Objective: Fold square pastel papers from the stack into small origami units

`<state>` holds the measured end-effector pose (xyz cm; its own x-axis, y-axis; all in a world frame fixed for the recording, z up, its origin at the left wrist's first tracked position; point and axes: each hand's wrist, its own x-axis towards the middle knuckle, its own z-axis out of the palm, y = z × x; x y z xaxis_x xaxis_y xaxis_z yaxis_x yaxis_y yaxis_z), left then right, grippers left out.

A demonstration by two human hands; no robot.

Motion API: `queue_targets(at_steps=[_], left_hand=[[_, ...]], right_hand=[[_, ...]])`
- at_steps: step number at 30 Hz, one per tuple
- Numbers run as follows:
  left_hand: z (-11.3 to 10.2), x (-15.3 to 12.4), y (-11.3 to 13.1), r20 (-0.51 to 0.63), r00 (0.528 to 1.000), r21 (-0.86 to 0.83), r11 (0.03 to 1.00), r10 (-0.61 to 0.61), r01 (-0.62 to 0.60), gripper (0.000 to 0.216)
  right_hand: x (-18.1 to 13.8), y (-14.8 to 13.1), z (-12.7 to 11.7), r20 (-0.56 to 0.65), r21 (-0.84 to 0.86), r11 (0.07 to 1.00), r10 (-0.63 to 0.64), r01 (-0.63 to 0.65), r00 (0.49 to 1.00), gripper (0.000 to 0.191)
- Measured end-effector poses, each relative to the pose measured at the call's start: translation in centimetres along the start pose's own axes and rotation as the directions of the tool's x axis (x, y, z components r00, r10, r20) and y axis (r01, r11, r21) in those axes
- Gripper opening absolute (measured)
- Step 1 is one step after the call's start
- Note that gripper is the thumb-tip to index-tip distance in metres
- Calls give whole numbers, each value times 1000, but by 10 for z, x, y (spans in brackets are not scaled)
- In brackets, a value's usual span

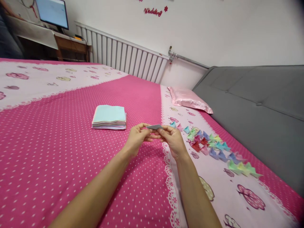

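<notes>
A small folded piece of pale blue-grey paper [155, 127] is pinched between both hands above the pink bedspread. My left hand [138, 136] grips its left end, thumb on the near side. On the opposite end my right hand [173, 139] closes with thumb and fingers. The fingertips of the two hands nearly meet beneath the paper. Left of my hands lies a stack of square coloured paper [109, 115], a light blue sheet on top. To the right, several small folded paper boats [201, 141] in many colours stand in rows on the bed.
The bed [71, 152] has a polka-dot and tree-print cover. A pink pillow [188, 98] lies near the grey headboard [256, 91]. A white radiator [123, 52] lines the wall. At the far left, a person [8, 34] is beside a desk with a monitor [52, 13].
</notes>
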<state>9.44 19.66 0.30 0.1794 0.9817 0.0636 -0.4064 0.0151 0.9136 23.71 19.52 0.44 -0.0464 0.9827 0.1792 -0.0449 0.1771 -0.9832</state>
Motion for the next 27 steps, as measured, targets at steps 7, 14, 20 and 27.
queue_targets(at_steps=[7, 14, 20, 27], left_hand=[[-1, 3, -4, -9, 998, 6, 998, 60, -60, 27], [0, 2, -4, -54, 994, 19, 996, 93, -92, 25], [-3, 3, -7, -56, 997, -13, 998, 60, -60, 24], [-2, 3, -6, -40, 996, -19, 997, 75, -75, 27]], right_hand=[[0, 0, 0, -36, -74, 996, -54, 52, 998, 24], [-1, -1, 4, -67, -97, 992, -90, 83, 994, 20], [-3, -3, 9, -102, -88, 991, -106, 97, 989, 19], [-1, 2, 10, -156, -46, 993, -115, 109, 981, 22]])
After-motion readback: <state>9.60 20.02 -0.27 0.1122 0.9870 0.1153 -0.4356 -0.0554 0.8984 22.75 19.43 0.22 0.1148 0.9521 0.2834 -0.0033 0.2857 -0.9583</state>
